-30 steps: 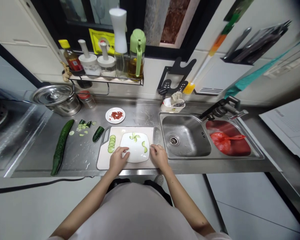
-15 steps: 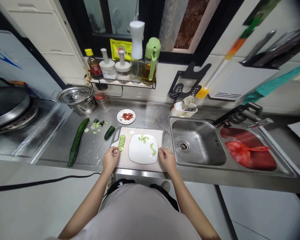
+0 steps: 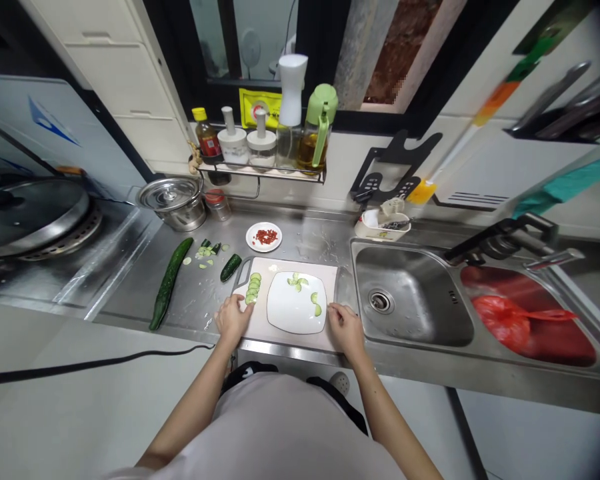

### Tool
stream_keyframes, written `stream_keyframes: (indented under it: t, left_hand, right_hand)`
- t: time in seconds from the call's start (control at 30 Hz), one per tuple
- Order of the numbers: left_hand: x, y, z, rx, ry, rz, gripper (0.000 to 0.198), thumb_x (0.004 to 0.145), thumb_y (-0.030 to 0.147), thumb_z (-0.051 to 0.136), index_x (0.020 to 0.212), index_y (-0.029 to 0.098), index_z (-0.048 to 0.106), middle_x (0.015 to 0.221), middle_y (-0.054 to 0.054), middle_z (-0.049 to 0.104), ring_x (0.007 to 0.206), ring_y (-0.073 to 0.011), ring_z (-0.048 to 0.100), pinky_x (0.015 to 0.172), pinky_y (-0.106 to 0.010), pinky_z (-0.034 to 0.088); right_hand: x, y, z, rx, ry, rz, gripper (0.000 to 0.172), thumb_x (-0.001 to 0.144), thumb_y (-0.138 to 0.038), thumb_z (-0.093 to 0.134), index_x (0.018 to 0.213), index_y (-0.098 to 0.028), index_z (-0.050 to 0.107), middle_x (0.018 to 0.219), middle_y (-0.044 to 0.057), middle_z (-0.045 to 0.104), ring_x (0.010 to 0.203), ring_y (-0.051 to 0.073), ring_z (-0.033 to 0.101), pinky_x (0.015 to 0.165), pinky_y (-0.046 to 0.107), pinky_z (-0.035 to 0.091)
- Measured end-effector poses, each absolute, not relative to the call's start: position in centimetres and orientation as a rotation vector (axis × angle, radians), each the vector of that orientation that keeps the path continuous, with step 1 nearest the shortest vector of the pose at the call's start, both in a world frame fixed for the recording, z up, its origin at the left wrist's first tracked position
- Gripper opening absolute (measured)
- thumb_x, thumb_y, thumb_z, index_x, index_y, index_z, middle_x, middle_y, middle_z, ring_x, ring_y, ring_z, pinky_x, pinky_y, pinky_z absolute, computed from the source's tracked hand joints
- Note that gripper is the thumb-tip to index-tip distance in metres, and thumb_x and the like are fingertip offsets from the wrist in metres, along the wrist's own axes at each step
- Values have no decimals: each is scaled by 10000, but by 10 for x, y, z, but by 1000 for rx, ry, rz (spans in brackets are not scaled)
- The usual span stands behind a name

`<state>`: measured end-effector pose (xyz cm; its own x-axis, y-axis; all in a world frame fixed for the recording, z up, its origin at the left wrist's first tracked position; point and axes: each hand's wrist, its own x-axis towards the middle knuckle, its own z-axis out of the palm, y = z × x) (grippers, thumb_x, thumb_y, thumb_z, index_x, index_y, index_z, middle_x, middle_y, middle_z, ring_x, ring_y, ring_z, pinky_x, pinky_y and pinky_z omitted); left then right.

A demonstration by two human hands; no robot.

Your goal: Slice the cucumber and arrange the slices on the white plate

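Several pale-green cucumber slices (image 3: 253,287)

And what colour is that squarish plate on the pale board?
White with a thin dark edge: the squarish plate, in the head view.

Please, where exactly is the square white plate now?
In the head view, the plate lies on the cutting board, with the row of cucumber slices on its left and the right hand on its right.

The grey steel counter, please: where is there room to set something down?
Bare, wet-looking counter lies between the round white plate and rectangular steel sink; more lies left of the long green cucumber, while cut green pieces crowd its right.
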<state>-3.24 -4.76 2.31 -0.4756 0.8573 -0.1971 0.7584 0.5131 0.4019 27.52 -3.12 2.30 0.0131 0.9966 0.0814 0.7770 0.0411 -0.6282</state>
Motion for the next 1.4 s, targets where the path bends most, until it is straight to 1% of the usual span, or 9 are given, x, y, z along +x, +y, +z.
stream_keyframes:
  t: [0.2,0.33,0.47,0.57,0.67,0.8,1.0,1.13,1.4]
  left_hand:
    - [-28,-45,20,1342,2359,532,222,798,356,609,970,218,633,972,-73,673,1001,-280,583,851,-375,376]
    - [-27,-43,17,1264,2242,745,135,783,296,617,894,221,623,880,-38,688,907,-232,598,834,-345,385]
    - [-25,-35,24,979,1916,1099,244,672,363,707,815,191,610,752,-3,641,686,-147,574,710,-272,415]
    - [-20,-26,43,837,1595,1253,346,557,372,781,778,164,614,685,13,605,645,-116,554,685,-249,427]
    - [-11,-19,71,862,1421,1267,352,550,342,805,805,154,651,721,3,626,677,-107,562,709,-245,435]
    - [6,-13,101,970,1296,1266,299,601,324,799,812,154,672,740,-9,640,692,-109,564,700,-243,438]
    - [21,-9,117,1087,1241,1272,247,637,287,778,818,158,671,749,-11,642,698,-109,556,672,-231,421]
    - [23,-9,118,1005,1278,1285,301,641,305,777,884,168,664,702,11,631,650,-90,544,639,-209,395]
    - [29,-7,130,728,1164,1041,513,693,545,708,1022,159,633,655,-13,646,429,-37,392,420,-177,159]
  right_hand:
    - [275,-32,23,-1759,-1818,552,427,904,-409,400,1020,-159,727,929,102,706,808,219,631,780,331,469]
    - [276,-33,25,-1760,-1811,552,434,899,-425,403,1013,-158,725,892,104,700,769,223,622,752,342,467]
    - [272,-28,35,-1698,-1777,581,394,882,-413,425,980,-169,719,884,103,694,755,216,608,725,337,462]
    - [257,-17,53,-1599,-1741,670,342,862,-413,473,932,-172,705,845,86,682,732,200,594,703,322,457]
    - [231,-4,78,-1455,-1684,872,306,835,-411,538,973,-180,683,772,43,657,683,172,575,677,296,462]
    - [195,8,106,-1195,-1667,1116,271,814,-391,594,992,-198,663,894,40,685,782,162,603,750,290,476]
    - [179,13,120,-1131,-1612,1206,167,806,-357,591,773,-196,620,776,14,669,745,152,590,729,283,456]
    - [184,16,119,-1147,-1525,1219,169,787,-362,602,755,-196,615,762,11,658,724,147,577,706,276,451]
    - [188,16,124,-1119,-1580,1100,180,836,-371,589,809,-201,643,814,20,667,754,150,584,654,255,444]
